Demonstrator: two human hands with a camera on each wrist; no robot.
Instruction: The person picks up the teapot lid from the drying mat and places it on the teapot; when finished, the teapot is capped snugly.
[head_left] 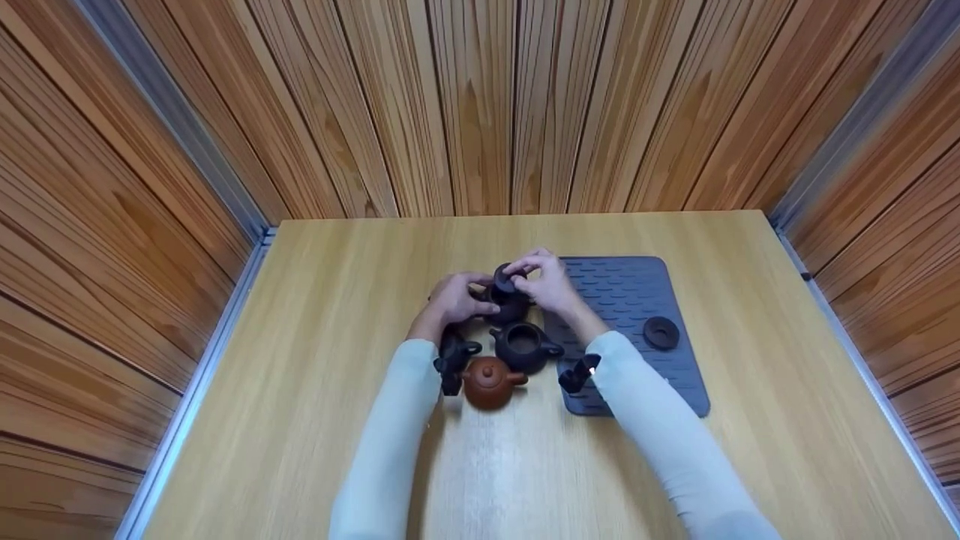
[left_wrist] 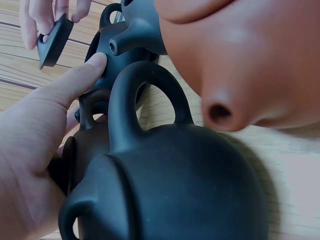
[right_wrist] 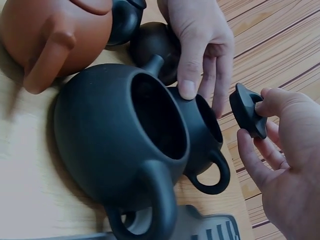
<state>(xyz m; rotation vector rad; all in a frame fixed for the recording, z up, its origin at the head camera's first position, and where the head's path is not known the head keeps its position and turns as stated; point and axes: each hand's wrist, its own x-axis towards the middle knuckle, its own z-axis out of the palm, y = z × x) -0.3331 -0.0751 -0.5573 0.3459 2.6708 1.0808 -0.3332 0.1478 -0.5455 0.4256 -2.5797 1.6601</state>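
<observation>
My right hand [head_left: 551, 285] pinches a small black teapot lid [right_wrist: 245, 112] by its knob, tilted on edge just over an uncovered black teapot [right_wrist: 196, 117]. My left hand [head_left: 454, 298] grips that teapot, its thumb on the body close by the rim. In the right wrist view, a larger black teapot [right_wrist: 90, 135] with its mouth uncovered stands in front of it. Beneath my left wrist sits a lidded black teapot [left_wrist: 195, 175], partly hidden by the arm in the head view. A reddish-brown teapot [head_left: 487, 386] with its lid on stands nearest me.
A dark grey mat [head_left: 615, 300] lies to the right of the teapots, partly under my right forearm. On it rests a round black lid [head_left: 661, 332]. Wooden plank walls [head_left: 480, 112] enclose the light wood table [head_left: 300, 450] at the back and sides.
</observation>
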